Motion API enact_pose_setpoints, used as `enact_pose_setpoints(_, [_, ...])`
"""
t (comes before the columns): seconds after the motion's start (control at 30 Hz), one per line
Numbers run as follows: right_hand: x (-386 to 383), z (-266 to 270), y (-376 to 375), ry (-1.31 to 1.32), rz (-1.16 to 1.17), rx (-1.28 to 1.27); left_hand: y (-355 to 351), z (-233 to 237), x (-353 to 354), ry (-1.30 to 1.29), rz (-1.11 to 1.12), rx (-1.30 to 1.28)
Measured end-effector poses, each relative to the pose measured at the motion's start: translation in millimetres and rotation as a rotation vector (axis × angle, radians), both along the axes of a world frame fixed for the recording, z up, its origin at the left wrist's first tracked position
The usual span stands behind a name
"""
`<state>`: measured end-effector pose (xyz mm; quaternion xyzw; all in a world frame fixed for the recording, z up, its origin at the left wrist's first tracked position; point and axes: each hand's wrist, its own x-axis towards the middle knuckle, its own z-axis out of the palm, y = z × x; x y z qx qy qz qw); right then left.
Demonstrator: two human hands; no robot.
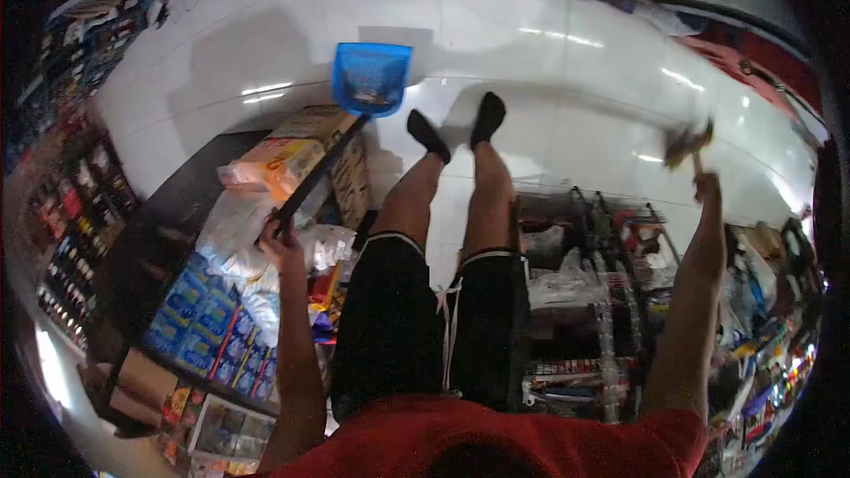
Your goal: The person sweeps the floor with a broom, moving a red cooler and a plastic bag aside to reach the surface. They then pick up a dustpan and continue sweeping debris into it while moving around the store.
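My left hand (pixel 282 246) is closed around the long black handle of a dustpan (pixel 351 53). The blue pan reaches out over the white floor at upper middle, with dark debris inside it. On the right, my outstretched right hand (pixel 706 186) grips a brown broom (pixel 683 147), which is smeared by motion. Its head points away from me above the tiles. Between the two tools my feet stand on the floor in dark socks.
Left of my legs, a counter carries orange packages (pixel 276 159), clear plastic bags (pixel 232 226) and blue packs (pixel 190 319). Racks of goods (pixel 575 288) crowd the right side. Shelves with bottles (pixel 75 274) line the far left. White floor tiles (pixel 567 115) stretch ahead.
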<state>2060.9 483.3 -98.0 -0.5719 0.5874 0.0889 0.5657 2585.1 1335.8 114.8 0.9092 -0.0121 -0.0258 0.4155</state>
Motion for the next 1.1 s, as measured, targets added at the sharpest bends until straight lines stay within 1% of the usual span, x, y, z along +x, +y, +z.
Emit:
enact_pose_setpoints(0.03, [52,-26,22,0.147,0.274,-0.186,-6,-1,1,-0.191,-0.235,0.209])
enact_pose_setpoints(0.07, [108,-47,47,0.256,0.472,-0.340,-17,7,6,-0.192,-0.262,0.222])
enact_pose_setpoints(0.13, [203,-87,107,0.441,0.736,-0.545,-50,19,23,0.462,0.656,-0.541])
enact_pose_setpoints(0.17, [241,-113,149,0.492,0.795,-0.592,-50,11,26,0.477,0.632,-0.546])
enact_pose_setpoints(0.23, [341,-11,279,0.423,0.698,-0.633,-34,-14,27,0.449,0.535,-0.499])
enact_pose_setpoints(0.27, [363,12,325,0.506,0.576,-0.615,-31,-25,33,0.450,0.519,-0.516])
enact_pose_setpoints(0.3, [369,27,361,0.422,0.599,-0.543,-30,-36,38,0.446,0.545,-0.485])
enact_pose_setpoints(0.37, [373,84,405,0.420,0.665,-0.433,-23,-49,39,0.447,0.617,-0.403])
enact_pose_setpoints(0.4, [352,91,413,0.376,0.698,-0.412,-51,-29,41,0.397,0.585,-0.300])
enact_pose_setpoints(0.43, [327,95,414,0.328,0.733,-0.392,-45,-32,45,0.400,0.591,-0.309])
enact_pose_setpoints(0.5, [305,161,396,0.540,0.684,-0.205,-20,-41,51,0.437,0.264,-0.100])
enact_pose_setpoints(0.57, [251,190,395,0.354,0.566,-0.612,-4,-53,54,0.402,0.257,-0.580])
enact_pose_setpoints(0.6, [219,197,388,0.367,0.576,-0.652,1,-59,58,0.356,0.218,-0.524])
enact_pose_setpoints(0.67, [195,201,365,0.446,0.578,-0.660,2,-61,65,0.308,0.181,-0.470])
enact_pose_setpoints(0.7, [183,203,353,0.485,0.579,-0.663,-7,-52,70,0.303,0.127,-0.465])
enact_pose_setpoints(0.73, [179,192,336,0.496,0.566,-0.652,-15,-45,75,0.296,0.072,-0.458])
enact_pose_setpoints(0.77, [187,171,315,0.442,0.572,-0.654,-19,-40,79,0.289,0.072,-0.452])
enact_pose_setpoints(0.83, [215,119,267,0.261,0.662,-0.655,-23,-35,85,0.262,0.033,-0.325])
enact_pose_setpoints(0.87, [233,92,252,0.101,0.807,-0.745,-22,-38,89,0.245,-0.005,-0.384])
enact_pose_setpoints(0.9, [255,66,248,-0.125,0.984,-0.936,-23,-41,92,0.244,-0.004,-0.374])
enact_pose_setpoints(0.93, [280,31,252,-0.545,0.976,-1.157,-24,-43,93,0.234,0.051,-0.301])
enact_pose_setpoints(0.97, [303,16,271,-0.305,0.986,-0.928,-28,-41,100,0.193,-0.043,-0.281])
enact_pose_setpoints(1.0, [329,7,309,0.004,0.854,-0.633,-31,-39,106,0.149,-0.134,-0.265])
enact_pose_setpoints(1.03, [350,1,348,0.154,0.762,-0.468,-28,-43,108,0.155,-0.131,-0.263])
enact_pose_setpoints(1.1, [374,9,435,0.270,0.665,-0.316,-22,-55,111,0.231,0.010,-0.207])
